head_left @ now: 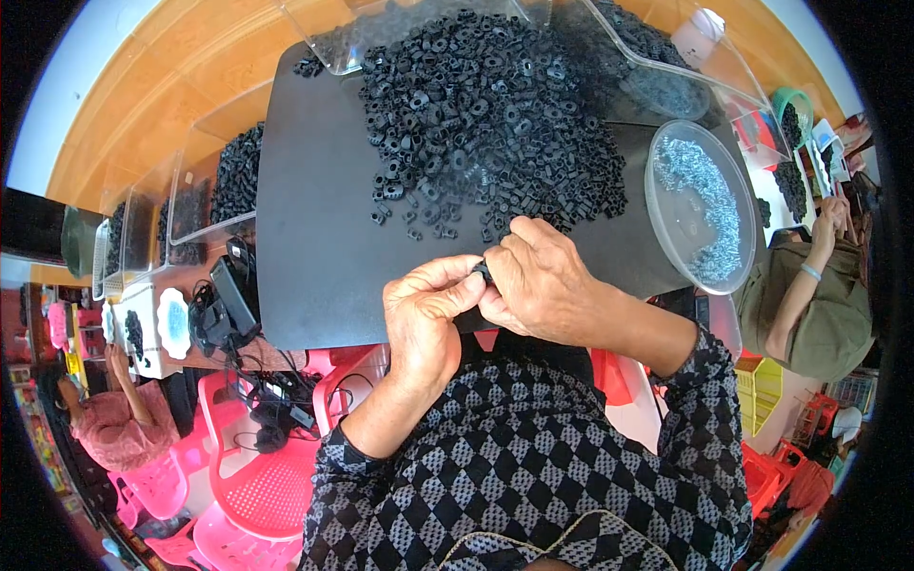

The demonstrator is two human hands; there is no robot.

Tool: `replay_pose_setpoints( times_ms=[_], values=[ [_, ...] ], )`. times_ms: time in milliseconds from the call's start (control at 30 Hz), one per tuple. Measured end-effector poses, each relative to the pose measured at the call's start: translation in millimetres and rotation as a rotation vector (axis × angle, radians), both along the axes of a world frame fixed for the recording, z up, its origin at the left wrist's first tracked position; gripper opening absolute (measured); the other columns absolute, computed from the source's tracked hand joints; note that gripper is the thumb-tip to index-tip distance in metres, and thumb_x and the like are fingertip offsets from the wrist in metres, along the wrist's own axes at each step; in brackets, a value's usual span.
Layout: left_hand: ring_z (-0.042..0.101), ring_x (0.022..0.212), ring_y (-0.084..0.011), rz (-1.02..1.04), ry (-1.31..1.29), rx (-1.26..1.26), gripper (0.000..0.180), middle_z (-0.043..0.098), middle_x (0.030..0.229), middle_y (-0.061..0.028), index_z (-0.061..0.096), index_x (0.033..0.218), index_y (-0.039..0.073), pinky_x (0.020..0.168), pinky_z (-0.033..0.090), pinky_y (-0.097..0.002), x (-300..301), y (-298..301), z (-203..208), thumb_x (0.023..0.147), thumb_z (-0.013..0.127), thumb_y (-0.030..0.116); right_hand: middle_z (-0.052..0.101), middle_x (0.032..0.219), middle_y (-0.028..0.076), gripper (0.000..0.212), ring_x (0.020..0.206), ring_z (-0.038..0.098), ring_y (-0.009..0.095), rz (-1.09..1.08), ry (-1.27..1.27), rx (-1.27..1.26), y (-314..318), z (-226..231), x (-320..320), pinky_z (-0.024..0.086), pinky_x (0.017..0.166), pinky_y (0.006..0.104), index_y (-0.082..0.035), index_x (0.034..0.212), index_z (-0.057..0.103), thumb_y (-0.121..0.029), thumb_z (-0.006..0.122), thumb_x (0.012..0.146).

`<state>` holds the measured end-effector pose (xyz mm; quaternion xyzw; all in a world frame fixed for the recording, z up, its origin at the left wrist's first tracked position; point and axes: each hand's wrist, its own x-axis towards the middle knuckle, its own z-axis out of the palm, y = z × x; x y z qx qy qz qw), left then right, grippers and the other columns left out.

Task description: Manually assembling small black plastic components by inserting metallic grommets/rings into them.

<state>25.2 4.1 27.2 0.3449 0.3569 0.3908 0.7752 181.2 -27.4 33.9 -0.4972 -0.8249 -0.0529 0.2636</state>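
Note:
Between my two hands, over the near edge of the dark table [314, 276], is a small black plastic part [484, 273]. My left hand [426, 309] pinches it between thumb and fingers. My right hand [543, 281] closes on the same part from the other side, its fingers curled and partly hiding it. Just beyond my hands spreads a large heap of small black plastic parts [466, 114], with a few loose ones at its near edge. To the right of the heap stands a round clear tub [657, 205] holding many small shiny, bluish metal pieces.
Clear plastic bins [214, 228] with black parts line the left, and another clear bin [657, 57] stands at the far right. Black cables and an adapter [233, 290] lie left of the table. Pink chairs [257, 476] stand below. Other people [814, 305] sit on both sides.

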Motion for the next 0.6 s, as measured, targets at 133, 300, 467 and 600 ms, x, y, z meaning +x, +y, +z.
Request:
replay_pose_setpoints(
  times_ms=[133, 300, 467, 600],
  values=[
    [0.062, 0.077, -0.015, 0.008, -0.019, -0.031, 0.014, 0.068, 0.087, -0.0112, 0.067, 0.092, -0.007, 0.074, 0.05, -0.0253, -1, -3, -1, 0.079, 0.064, -0.002, 0.048, 0.061, 0.008, 0.025, 0.064, 0.047, 0.022, 0.024, -0.015, 0.019, 0, -3, -1, 0.042, 0.056, 0.0338, -0.004, 0.067, 0.049, -0.022, 0.067, 0.064],
    [0.06, 0.078, -0.0121, -0.07, 0.128, 0.122, 0.017, 0.067, 0.089, -0.0072, 0.066, 0.097, -0.006, 0.074, 0.048, -0.0237, -3, -8, 0, 0.084, 0.064, 0.004, 0.047, 0.061, 0.007, 0.024, 0.062, 0.046, 0.022, 0.068, -0.013, 0.066, -5, -5, 6, 0.04, 0.055, 0.0347, -0.004, 0.066, 0.05, -0.022, 0.066, 0.065],
    [0.058, 0.075, -0.0118, 0.029, 0.429, 0.508, 0.02, 0.064, 0.084, -0.0064, 0.067, 0.103, 0.001, 0.07, 0.047, -0.0241, -18, 5, -1, 0.085, 0.065, 0.009, 0.048, 0.065, 0.01, 0.028, 0.059, 0.049, 0.025, -0.05, 0.051, 0.079, -2, 20, 24, 0.04, 0.051, 0.0362, 0.002, 0.079, 0.056, -0.012, 0.072, 0.061],
    [0.058, 0.068, -0.0139, 0.154, 0.778, 0.879, 0.018, 0.062, 0.075, -0.0067, 0.067, 0.099, 0.001, 0.063, 0.047, -0.0258, -49, 34, -11, 0.081, 0.065, 0.002, 0.049, 0.066, 0.011, 0.024, 0.06, 0.051, 0.027, -0.312, 0.094, 0.162, 12, 50, 69, 0.042, 0.051, 0.0368, -0.001, 0.081, 0.057, -0.014, 0.072, 0.068]
  ],
)
